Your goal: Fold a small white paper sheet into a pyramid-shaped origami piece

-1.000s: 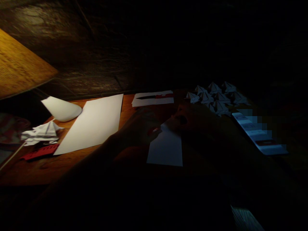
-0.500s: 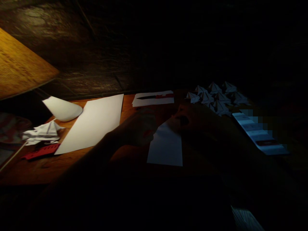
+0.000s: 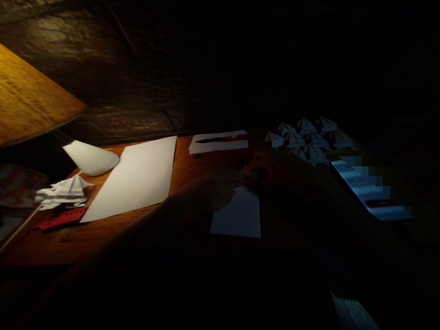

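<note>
A small white sheet of paper [image 3: 237, 217] lies in front of me on the wooden table, its far end covered by my hands. My left hand [image 3: 220, 185] reaches over its upper left part, with fingers closed at the far edge and touching my right hand. Curled at the upper right corner, my right hand [image 3: 264, 169] pinches the paper. Deep shadow hides most of the finger detail. Beyond the hands lies a small stack of white paper [image 3: 202, 147] with a red-handled knife [image 3: 233, 137] on top.
A large white sheet [image 3: 137, 178] lies left, beside a curled white paper [image 3: 91, 158], a folded paper piece [image 3: 65, 192] and a red object [image 3: 62, 217]. Several folded paper shapes [image 3: 312, 137] stand at the back right, near a lit phone [image 3: 364, 188]. A wooden panel [image 3: 34, 96] juts in upper left.
My left hand has moved right across the paper's far end and now meets my right hand. The right hand stays at about the same place.
</note>
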### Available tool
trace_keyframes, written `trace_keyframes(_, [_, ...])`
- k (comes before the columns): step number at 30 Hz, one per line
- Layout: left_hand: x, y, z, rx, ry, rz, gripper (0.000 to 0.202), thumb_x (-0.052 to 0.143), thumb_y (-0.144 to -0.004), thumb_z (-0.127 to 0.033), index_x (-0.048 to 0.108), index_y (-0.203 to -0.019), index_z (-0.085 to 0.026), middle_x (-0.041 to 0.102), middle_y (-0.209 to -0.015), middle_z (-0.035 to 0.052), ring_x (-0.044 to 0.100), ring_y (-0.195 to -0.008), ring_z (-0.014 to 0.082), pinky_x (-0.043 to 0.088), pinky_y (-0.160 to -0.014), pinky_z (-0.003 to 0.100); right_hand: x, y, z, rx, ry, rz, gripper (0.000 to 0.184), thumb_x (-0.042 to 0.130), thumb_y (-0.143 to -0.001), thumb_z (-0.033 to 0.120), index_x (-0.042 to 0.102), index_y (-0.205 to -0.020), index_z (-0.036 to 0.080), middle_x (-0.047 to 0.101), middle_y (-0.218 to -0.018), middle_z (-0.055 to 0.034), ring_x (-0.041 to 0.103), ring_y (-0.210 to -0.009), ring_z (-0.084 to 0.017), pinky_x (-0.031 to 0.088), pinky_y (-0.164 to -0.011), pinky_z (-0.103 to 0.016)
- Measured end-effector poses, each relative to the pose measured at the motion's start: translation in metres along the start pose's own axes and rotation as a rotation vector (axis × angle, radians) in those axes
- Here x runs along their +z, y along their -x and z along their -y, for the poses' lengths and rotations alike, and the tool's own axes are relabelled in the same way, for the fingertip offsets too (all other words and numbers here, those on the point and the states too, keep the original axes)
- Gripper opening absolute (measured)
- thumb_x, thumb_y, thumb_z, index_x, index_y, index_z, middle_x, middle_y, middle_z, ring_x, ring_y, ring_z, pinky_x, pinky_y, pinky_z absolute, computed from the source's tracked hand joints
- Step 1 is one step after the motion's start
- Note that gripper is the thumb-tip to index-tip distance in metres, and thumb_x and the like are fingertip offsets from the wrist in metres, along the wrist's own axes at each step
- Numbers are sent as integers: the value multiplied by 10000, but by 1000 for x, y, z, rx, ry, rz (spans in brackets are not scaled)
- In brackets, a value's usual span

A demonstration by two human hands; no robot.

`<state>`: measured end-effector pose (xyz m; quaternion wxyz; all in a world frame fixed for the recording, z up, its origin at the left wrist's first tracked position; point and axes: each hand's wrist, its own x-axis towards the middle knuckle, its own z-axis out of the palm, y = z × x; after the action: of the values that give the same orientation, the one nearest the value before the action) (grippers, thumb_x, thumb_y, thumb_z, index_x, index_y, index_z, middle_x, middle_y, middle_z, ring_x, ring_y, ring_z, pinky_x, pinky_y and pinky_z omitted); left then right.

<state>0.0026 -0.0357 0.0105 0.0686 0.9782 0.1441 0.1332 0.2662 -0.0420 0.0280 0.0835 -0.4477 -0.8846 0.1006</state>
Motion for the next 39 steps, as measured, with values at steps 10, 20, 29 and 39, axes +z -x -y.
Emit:
trace_keyframes(10, [3,0,4,-17,-17,39,347,496,-1000,-163,646,-1311,-188,644,-1390,124,641,-1247,259,567,-1039,462,8,-3,-5,-98,-83,-53,387,693,-915,495,797,-1174,228,698,-1201,-131,620,-1094,-307,468,-860,-391])
trace_keyframes(20, [4,0,3,-49,-32,33,285,517,-993,-179,683,-1224,-180,642,-1348,121,645,-1194,252,557,-998,418,7,0,2,-34,-53,-38,466,638,-953,577,782,-1279,277,668,-1211,-126,635,-1005,-264,451,-785,-353])
trace_keyframes(29, [2,-1,0,-53,-58,-5,271,557,-983,-173,709,-1205,-205,672,-1297,92,649,-1156,244,541,-962,411,5,2,-9,58,16,-100,414,632,-963,538,802,-1226,267,668,-1275,-126,619,-1156,-314,501,-903,-406])
trace_keyframes(39, [2,2,1,-51,-107,-6,286,570,-986,-202,718,-1230,-199,665,-1277,106,648,-1120,252,529,-931,413,1,6,-19,134,86,-43,505,701,-898,516,743,-1322,246,654,-1337,-145,642,-1169,-361,529,-972,-497])
